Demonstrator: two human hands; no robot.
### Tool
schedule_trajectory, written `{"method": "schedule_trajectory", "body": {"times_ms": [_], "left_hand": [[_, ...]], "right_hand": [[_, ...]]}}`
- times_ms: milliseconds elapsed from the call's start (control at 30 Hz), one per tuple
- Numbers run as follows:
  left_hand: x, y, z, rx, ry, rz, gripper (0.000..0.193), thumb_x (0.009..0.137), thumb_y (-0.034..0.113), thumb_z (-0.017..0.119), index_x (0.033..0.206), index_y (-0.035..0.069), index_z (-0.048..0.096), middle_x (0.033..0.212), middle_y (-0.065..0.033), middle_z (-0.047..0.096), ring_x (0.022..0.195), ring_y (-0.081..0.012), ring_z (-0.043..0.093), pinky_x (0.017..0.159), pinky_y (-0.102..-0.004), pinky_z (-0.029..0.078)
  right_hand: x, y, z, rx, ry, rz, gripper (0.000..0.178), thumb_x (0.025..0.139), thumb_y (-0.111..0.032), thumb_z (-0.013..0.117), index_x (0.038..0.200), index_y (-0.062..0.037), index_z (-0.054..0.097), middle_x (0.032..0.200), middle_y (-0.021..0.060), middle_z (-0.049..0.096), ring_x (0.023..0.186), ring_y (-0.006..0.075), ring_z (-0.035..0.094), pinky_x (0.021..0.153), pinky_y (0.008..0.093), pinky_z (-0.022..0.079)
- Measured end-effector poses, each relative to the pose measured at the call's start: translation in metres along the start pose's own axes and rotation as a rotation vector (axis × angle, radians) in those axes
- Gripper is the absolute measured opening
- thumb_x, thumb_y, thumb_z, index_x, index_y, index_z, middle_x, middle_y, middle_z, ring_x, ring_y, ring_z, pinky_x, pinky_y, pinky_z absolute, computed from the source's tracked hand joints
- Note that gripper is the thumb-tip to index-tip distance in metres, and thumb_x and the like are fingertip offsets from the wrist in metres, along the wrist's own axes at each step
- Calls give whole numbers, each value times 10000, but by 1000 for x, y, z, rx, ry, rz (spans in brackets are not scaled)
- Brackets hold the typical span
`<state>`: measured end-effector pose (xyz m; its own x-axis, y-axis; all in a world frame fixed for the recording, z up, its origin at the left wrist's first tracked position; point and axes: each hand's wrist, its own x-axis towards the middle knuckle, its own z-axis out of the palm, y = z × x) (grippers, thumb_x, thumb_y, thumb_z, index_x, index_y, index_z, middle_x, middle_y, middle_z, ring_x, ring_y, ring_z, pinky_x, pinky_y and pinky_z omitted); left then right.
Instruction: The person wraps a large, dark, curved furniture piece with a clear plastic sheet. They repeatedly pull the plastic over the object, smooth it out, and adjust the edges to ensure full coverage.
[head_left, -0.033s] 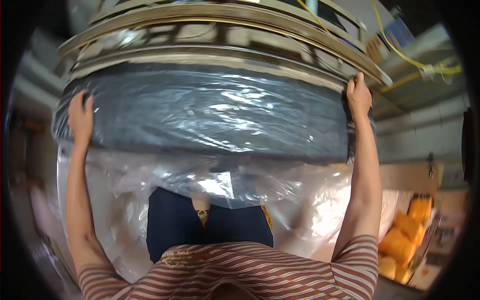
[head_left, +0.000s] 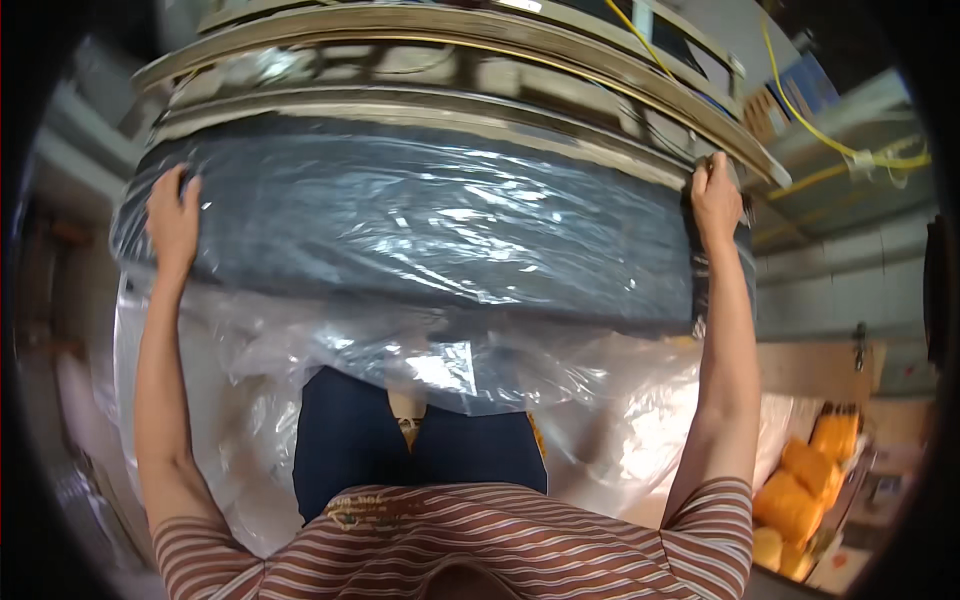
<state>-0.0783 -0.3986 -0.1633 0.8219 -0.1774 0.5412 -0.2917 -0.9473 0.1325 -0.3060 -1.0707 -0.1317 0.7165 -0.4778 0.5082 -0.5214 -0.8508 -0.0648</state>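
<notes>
Left hand [head_left: 175, 222]: back up, on the left end of a long dark package [head_left: 430, 225]. Thumb and forefinger parted; cannot tell whether the fingers grip the wrapping. Wrist near straight, forearm rising almost upright from the lower edge, elbow slightly bent.

Right hand [head_left: 717, 208]: at the package's far right corner, a little below the rail. Fingers bent forward, undersides hidden; cannot tell whether they are closed on the edge. Forearm close to vertical. Arms well apart, roughly parallel, both reaching ahead of the body.

Package lies crosswise between the hands, in front of the person; shiny, creased clear wrap over it. Loose plastic sheet [head_left: 255, 370] spreads from its near side toward the lap, partly over dark blue trousers [head_left: 345, 440]. Striped shirt [head_left: 500, 535] below.

Beyond: long curved-looking wooden rail [head_left: 300, 32] along the far side. Upper right, yellow cord [head_left: 890, 160] and blue box [head_left: 808, 85]. Lower right, orange bundles [head_left: 790, 502] clustered.
</notes>
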Motion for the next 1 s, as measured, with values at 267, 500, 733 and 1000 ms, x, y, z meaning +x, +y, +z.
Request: {"method": "schedule_trajectory", "body": {"times_ms": [267, 500, 733, 1000], "left_hand": [[-13, -5, -9, -45, 74, -93, 374, 892, 341, 565, 1190, 116, 547, 1226, -74, 541, 1178, -285, 471, 956, -453, 361], [-14, -1, -15, -94, 105, -149, 381, 879, 315, 587, 1187, 94, 552, 1227, -81, 529, 1185, -279, 453, 981, -448, 334], [-11, -1, -24, -199, 121, -193, 407, 835, 276, 642, 1165, 50, 566, 1197, -93, 537, 1161, -277, 459, 974, -439, 339], [-13, -13, -29, -216, 98, -219, 402, 819, 226, 651, 1160, 32, 562, 1204, -104, 532, 1173, -282, 456, 971, -426, 341]], "right_hand": [[-17, -257, -5, 130, 22, -282, 169, 832, -206, 560, 939, -94, 491, 723, 163, 632, 689, 377, 630, 603, 494, 481], [-21, -446, 7, 283, 56, -515, 169, 814, -152, 567, 890, -53, 453, 651, 169, 608, 640, 384, 619, 556, 515, 458], [-23, -607, 29, 446, 88, -679, 135, 790, -129, 550, 891, -58, 495, 661, 176, 635, 631, 362, 646, 556, 494, 491], [-32, -753, 37, 520, 68, -761, 129, 790, -110, 561, 902, -77, 506, 757, 152, 667, 750, 327, 665, 633, 440, 509]]}}
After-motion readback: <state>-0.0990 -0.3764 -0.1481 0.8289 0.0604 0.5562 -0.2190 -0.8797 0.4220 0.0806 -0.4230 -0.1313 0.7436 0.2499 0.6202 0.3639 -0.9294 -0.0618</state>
